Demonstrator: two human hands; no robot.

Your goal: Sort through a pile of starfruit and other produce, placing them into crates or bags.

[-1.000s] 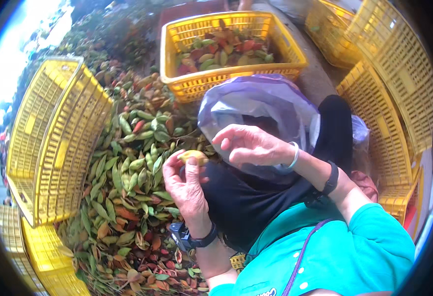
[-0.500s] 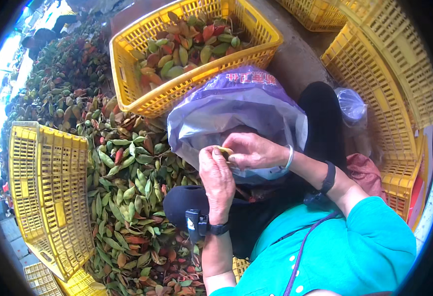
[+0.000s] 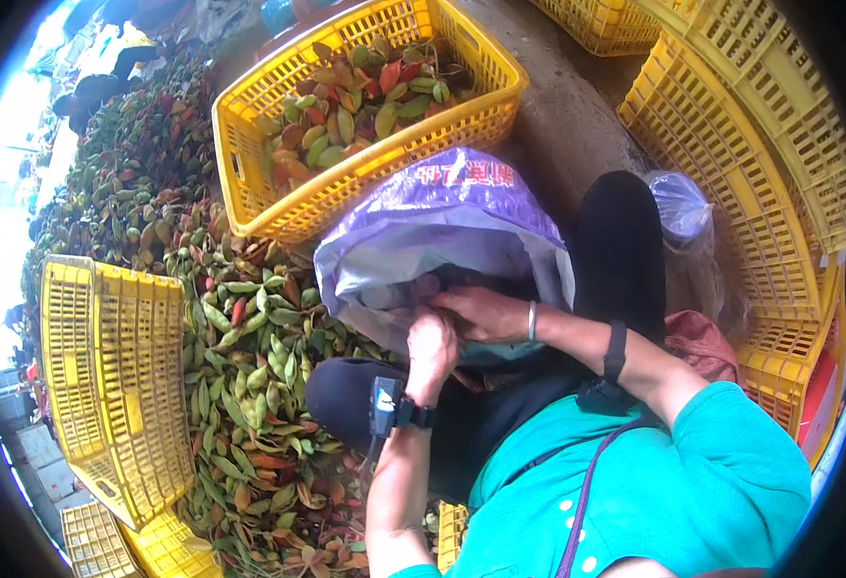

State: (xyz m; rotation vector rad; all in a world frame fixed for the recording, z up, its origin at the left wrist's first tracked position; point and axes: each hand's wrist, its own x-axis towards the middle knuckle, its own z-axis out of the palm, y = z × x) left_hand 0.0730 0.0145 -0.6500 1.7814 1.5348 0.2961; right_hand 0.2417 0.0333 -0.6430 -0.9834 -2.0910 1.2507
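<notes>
Fingertips of both my hands vanish over the rim of the purple plastic bag, so I cannot tell whether they grip anything inside or how far they are spread. My left hand is bent at the knuckles against the bag's mouth, and my right hand lies flat across the opening, just beside and touching the left. The bag's inside is dark and its contents are too shadowed to make out.

The bag itself is a thin, crinkled sack, lilac outside with a paler grey lining folded back at the mouth and some red print on top. It sits on my lap, between my dark-trousered knees and the nearest yellow crate.

That crate is a slotted plastic basket, partly filled with green, red and orange pods. A loose heap of the same pods covers the ground to my left, running under an empty yellow crate tipped on its side. More yellow crates are stacked to my right, cut off by the picture's rim. A small clear plastic bag rests by my right knee, its contents unclear.
</notes>
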